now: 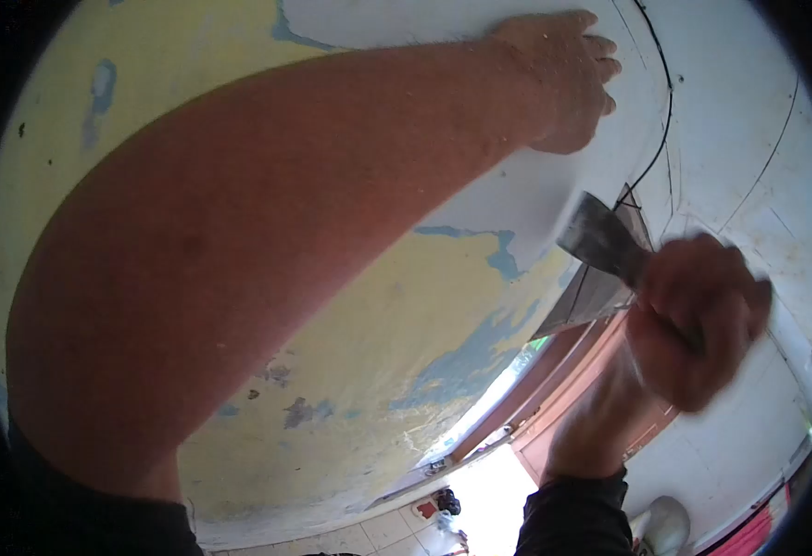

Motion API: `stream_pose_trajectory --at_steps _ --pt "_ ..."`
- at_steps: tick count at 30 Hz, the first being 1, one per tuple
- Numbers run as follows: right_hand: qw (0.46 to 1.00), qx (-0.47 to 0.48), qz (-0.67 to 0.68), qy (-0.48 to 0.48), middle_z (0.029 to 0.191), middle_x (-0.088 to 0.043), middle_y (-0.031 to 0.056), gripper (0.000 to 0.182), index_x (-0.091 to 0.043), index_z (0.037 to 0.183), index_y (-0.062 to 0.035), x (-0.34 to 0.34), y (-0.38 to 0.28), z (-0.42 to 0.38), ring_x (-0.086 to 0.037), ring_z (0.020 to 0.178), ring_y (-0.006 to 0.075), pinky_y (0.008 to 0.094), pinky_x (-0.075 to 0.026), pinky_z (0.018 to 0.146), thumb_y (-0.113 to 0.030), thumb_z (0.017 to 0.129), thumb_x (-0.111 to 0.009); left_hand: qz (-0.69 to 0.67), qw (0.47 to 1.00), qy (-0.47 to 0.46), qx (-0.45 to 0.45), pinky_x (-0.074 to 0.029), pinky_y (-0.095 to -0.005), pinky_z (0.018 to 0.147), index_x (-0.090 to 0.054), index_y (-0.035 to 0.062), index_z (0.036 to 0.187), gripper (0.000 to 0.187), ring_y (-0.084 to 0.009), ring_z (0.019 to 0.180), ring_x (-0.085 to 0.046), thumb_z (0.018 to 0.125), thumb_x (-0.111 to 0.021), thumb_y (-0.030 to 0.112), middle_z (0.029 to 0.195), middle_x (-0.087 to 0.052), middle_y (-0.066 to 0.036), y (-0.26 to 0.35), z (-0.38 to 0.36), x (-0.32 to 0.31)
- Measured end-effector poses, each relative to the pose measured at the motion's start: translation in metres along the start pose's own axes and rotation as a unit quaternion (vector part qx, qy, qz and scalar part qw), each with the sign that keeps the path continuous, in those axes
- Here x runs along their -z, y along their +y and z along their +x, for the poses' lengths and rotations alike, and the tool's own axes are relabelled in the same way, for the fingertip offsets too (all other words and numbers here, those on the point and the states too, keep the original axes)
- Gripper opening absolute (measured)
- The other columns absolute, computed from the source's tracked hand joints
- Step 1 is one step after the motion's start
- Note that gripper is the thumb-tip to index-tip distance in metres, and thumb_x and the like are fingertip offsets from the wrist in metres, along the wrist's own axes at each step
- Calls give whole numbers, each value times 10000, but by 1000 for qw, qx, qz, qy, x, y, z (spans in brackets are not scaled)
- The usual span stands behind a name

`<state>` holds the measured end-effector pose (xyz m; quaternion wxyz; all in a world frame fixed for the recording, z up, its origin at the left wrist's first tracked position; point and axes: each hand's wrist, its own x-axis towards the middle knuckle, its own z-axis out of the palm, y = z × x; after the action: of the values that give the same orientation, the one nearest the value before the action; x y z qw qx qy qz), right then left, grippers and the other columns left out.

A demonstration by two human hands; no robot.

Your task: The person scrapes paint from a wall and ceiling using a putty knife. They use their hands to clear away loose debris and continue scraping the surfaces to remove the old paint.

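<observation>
My left arm reaches across the view, and my left hand [554, 82] is up at the wall with the fingers slightly apart. It appears to rest against the surface and holds nothing that I can see. Lower right, my right hand [698, 320] is wrapped round the handle of a paint scraper [600, 239]. The scraper's wide metal blade points up and left, near the wall; whether it touches cannot be made out. The wall [332, 343] has yellow paint with blue and whitish patches where the coat has come off. Motion blurs my right hand.
A black cable [670, 93] runs down the wall beside my left hand. Below are a reddish-brown door [572, 394] and a bright doorway [489, 491]. Small items lie on the tiled floor [383, 530]. A grey rounded object [667, 526] stands lower right.
</observation>
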<state>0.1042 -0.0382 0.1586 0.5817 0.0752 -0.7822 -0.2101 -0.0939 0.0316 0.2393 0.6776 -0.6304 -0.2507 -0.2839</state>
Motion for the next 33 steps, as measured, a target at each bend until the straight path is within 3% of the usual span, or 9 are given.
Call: stream_pose_trajectory --at_steps 2,5,7,11,13,21,27,29,33 --pt "996 79 -19 42 607 -409 103 224 -406 675 -61 -4 -9 -6 -382 506 167 317 -348 460 -79 893 -456 11 998 -61 12 -244 -414 1222 -507 128 1467 516 -224 1457 -373 1020 -517 386 1563 -441 -84 4 7 1" --pt "989 -95 107 39 627 -499 32 295 -464 685 -87 -17 3 -24 -455 522 176 309 -374 471 -149 930 -616 29 988 -152 22 -180 -438 1240 -505 202 1481 491 -209 1498 -296 1020 -470 366 1594 -396 -58 10 18 5" --pt "988 -75 131 -13 688 -569 56 174 -542 776 -81 -12 -7 -28 -557 589 168 326 -465 545 -89 810 -712 10 994 -106 24 -179 -443 1240 -517 203 1471 481 -212 1493 -303 1027 -459 378 1587 -405 -61 2 18 -8" --pt "982 89 156 -65 650 -515 58 335 -457 722 -81 -27 -22 -12 -433 528 140 298 -357 456 -218 920 -690 3 1000 -23 7 -213 -444 1240 -575 180 1406 443 -231 1469 -347 1023 -496 388 1564 -430 -77 8 19 -20" --pt "990 29 140 18 631 -541 57 194 -541 658 -76 -19 9 -22 -504 466 175 320 -371 435 -7 692 -719 -19 1000 -12 17 -209 -444 1240 -570 180 1413 448 -228 1472 -339 1018 -506 380 1563 -431 -82 8 20 -21" --pt "997 30 -45 -50 602 -504 40 251 -549 677 -101 -49 4 -30 -514 505 205 333 -390 485 -158 754 -780 20 999 -28 5 -198 -494 1227 -521 198 1449 491 -260 1468 -331 1018 -485 431 1569 -405 -94 21 24 -18" --pt "997 55 40 -34 612 -516 67 306 -545 691 -116 -40 -32 -48 -568 552 300 425 -437 508 -326 782 -748 -75 979 -98 -160 -191 -449 1251 -501 199 1462 493 -224 1479 -331 989 -561 327 1575 -397 -103 14 41 -18" --pt "995 -16 -102 -10 590 -518 71 283 -536 665 -113 -38 29 -62 -575 551 312 438 -443 506 -291 726 -747 -90 972 -115 -182 -199 -450 1253 -507 187 1454 502 -223 1475 -343 969 -590 286 1566 -412 -107 17 39 -9" --pt "999 43 -17 17 584 -461 59 290 -492 648 -112 -27 -15 -64 -514 510 282 386 -397 476 -213 719 -754 -243 944 -148 -167 -229 -507 1232 -488 141 1447 574 -291 1437 -417 899 -643 209 1519 -474 -140 32 24 30"
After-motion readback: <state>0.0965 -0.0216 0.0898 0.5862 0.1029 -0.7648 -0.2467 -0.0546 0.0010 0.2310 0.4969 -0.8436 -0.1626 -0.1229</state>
